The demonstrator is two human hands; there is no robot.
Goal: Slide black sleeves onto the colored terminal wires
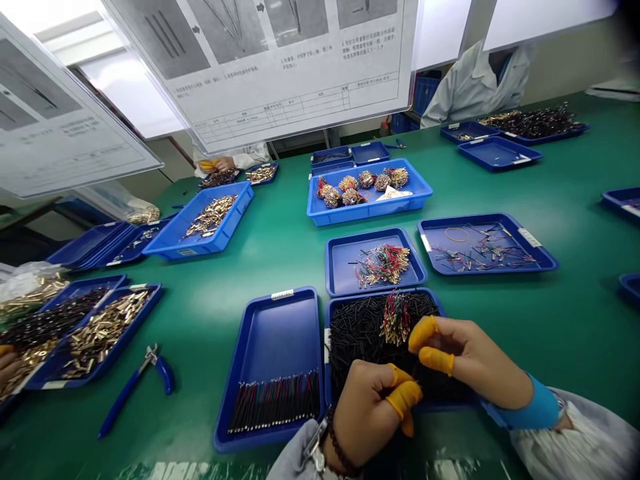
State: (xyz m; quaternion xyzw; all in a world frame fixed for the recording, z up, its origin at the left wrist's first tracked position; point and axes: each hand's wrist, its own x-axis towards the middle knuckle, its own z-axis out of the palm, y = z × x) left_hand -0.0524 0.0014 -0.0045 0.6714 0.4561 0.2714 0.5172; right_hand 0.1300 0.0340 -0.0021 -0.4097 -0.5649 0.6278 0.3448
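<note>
My left hand (373, 410), with yellow finger cots, is closed in a pinch over the front of a blue tray of short black tubes (357, 327). What it pinches, if anything, is hidden. Just right of it, my right hand (463, 353) hovers above the same tray, its yellow-covered thumb and forefinger apart with nothing visible between them. A bundle of red, green and black wires with gold ends (395, 319) lies on the tubes near my right fingertips. To the left, a blue tray (280, 333) holds a row of black-sleeved wires (275, 403).
Blue-handled cutters (143, 383) lie at left, beside trays of gold metal parts (107, 330). Behind the tubes are a tray with more wires (385, 263), a tray of loose wires (487, 247) and a bin of wire bundles (370, 207). Instruction sheets (280, 87) hang overhead. Co-workers sit around the table.
</note>
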